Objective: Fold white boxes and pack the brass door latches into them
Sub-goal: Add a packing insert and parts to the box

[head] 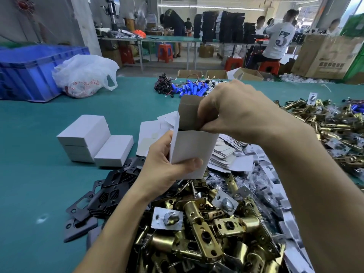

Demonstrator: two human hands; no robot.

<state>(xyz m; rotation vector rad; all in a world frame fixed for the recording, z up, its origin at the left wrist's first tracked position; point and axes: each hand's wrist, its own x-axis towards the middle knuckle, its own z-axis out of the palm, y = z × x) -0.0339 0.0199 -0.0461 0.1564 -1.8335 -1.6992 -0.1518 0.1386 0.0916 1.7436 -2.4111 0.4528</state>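
Box at centre frame: the white box (pixel 195 148) is held upright above the tabletop (pixel 39 174), its open top showing brown lining. The left hand (pixel 165 166) wraps the lower half, grip closed round it, thumb across the front face. The right hand (pixel 232 113), from the right edge, has its grip pinched on the box's top flap, fingers curled at the opening; what's inside is hidden. Lower middle, a heap of brass door latches (pixel 206 229) covers the teal surface. Black strike plates (pixel 106 196) fan out lower left. Closed boxes (pixel 88 138) sit left of centre, and flat box blanks (pixel 222 152) lie just right of the held box. Upper left are a blue crate (pixel 29 69) and a plastic bag (pixel 84 75).
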